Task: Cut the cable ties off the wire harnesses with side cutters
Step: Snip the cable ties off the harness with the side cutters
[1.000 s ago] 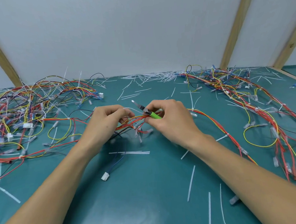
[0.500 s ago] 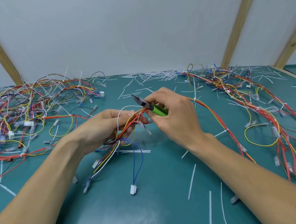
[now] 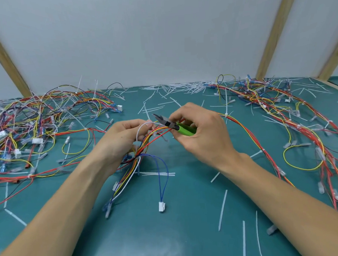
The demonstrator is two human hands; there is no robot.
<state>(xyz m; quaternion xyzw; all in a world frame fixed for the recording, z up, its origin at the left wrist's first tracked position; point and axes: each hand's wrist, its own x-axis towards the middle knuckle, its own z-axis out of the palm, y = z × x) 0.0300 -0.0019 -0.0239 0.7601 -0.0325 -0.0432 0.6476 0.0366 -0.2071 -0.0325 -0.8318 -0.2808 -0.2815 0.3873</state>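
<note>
The right hand [image 3: 201, 135] is curled round the green handles of the side cutters [image 3: 176, 125], its grip clamped on the tool, with the dark blades pointing toward ten o'clock. Whether the blades stand apart or together is too small to tell. The left hand [image 3: 121, 140] pinches a bunch of red, yellow and white wires of the wire harness [image 3: 145, 146], lifted off the table [image 3: 189, 234] at about nine o'clock from the cutters, its grip closed on that bundle. The blade tips sit just beside a white wire loop and the left fingertips.

The main risk, as I judge it, is that the blades bite insulation instead of a cable tie, since the wires crowd tightly round the tips and no tie shows clearly there. The left fingertips are also near enough to be nicked if the tool slips. Loose branches with a white connector [image 3: 161, 206] hang toward six o'clock and could snag. More harnesses lie at nine [image 3: 36, 123] and three o'clock [image 3: 280, 110], among scattered cut ties [image 3: 222, 209].
</note>
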